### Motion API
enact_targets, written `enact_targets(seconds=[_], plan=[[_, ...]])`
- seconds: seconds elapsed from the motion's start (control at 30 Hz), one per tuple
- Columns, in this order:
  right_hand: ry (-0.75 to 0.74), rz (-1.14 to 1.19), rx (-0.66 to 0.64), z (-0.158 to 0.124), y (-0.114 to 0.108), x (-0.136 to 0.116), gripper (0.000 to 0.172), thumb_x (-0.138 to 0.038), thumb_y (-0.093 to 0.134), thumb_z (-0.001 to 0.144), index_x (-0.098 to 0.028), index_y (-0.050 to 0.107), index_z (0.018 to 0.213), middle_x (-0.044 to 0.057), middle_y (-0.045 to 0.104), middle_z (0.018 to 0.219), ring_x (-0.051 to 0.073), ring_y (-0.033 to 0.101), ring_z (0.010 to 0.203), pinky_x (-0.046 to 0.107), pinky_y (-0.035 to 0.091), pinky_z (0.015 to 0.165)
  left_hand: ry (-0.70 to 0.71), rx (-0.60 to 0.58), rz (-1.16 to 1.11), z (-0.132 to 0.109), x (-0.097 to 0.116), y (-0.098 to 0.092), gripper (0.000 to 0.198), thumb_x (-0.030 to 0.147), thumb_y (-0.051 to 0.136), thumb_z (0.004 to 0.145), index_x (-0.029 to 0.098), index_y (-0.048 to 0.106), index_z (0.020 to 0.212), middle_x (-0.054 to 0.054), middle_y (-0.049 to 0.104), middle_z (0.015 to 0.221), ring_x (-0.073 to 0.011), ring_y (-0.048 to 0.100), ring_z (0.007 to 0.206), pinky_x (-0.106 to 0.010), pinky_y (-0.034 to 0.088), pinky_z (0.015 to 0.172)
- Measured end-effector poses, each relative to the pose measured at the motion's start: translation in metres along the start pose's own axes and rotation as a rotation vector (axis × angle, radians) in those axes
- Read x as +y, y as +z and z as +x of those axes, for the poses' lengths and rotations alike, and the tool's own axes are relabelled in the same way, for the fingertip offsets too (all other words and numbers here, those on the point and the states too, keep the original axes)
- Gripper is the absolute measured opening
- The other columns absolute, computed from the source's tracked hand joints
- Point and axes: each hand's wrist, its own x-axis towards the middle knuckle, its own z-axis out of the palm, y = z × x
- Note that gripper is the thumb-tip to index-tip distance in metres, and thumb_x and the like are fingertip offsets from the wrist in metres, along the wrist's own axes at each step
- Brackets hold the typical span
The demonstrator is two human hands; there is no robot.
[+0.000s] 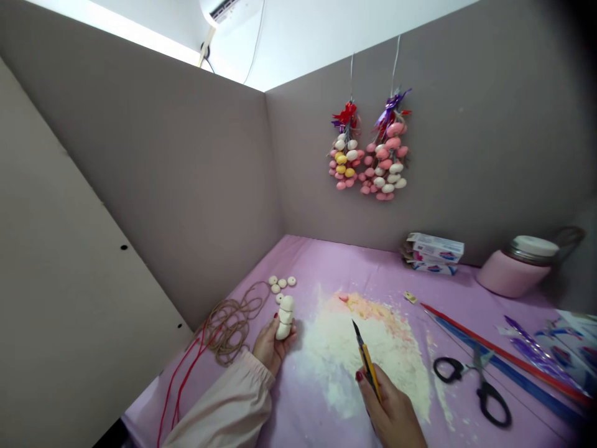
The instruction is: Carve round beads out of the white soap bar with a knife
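Partitions (186, 155) of grey-brown board meet in a corner behind my lilac cloth (336, 258). White powder and crumbs (326, 354) spread over the cloth's middle, tinted pink and yellow toward the far side. Two bunches (387, 162) of small ovals hang on the partition to the right, above some stacked boxes (436, 247) and a pink jar (510, 274). Twine (228, 330) lies looped beyond my left forearm, and black-handled scissors (487, 401) rest to the right of the powder. My left hand (270, 345) grasps a lobed white piece (285, 317), held tilted at the powder's left edge. My right hand (394, 414) grips a yellow craft knife (368, 367), its blade pointing away from me over the powder, well apart from the piece. Smallest, five white discs (282, 283) sit just beyond my left hand.
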Motion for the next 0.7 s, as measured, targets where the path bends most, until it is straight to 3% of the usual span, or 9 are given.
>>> enact_targets(seconds=[0.23,0.37,0.53,0.7], plan=[[-0.001,0.002,-0.001,0.0,-0.001,0.001,0.024,-0.044,0.035,0.075,-0.022,0.043,0.072,-0.003,0.047,0.052,0.012,0.045,0.049,0.019,0.035,0.047,-0.141,-0.152,-0.116,-0.017,0.007,0.01,0.026,0.025,0.058,0.065,0.015,0.052,0.087,-0.007,0.058,0.088,-0.0137,0.055,0.081,-0.023,0.044,0.066],[-0.006,-0.033,0.018,0.0,0.0,0.0,0.025,-0.044,0.035,0.075,-0.022,0.045,0.071,-0.004,0.046,0.049,0.011,0.043,0.046,0.019,0.034,0.044,-0.098,-0.244,-0.025,-0.021,0.007,0.013,0.037,0.024,0.065,0.057,0.014,0.052,0.089,-0.007,0.059,0.085,-0.0129,0.055,0.073,-0.023,0.041,0.065],[-0.017,-0.067,-0.038,0.001,-0.001,0.001,0.027,-0.045,0.031,0.077,-0.021,0.043,0.072,-0.003,0.048,0.052,0.012,0.046,0.05,0.02,0.035,0.047,0.032,-0.27,0.127,-0.023,0.0,0.01,0.037,0.024,0.067,0.054,0.014,0.053,0.087,-0.006,0.057,0.082,-0.0122,0.052,0.07,-0.023,0.038,0.063],[-0.035,-0.07,-0.044,0.0,-0.001,-0.001,0.027,-0.044,0.032,0.077,-0.021,0.046,0.075,-0.002,0.052,0.056,0.012,0.048,0.051,0.02,0.035,0.048,0.031,-0.285,0.106,-0.025,-0.007,0.009,0.039,0.022,0.068,0.052,0.012,0.054,0.087,-0.006,0.058,0.081,-0.013,0.051,0.074,-0.023,0.037,0.066]])
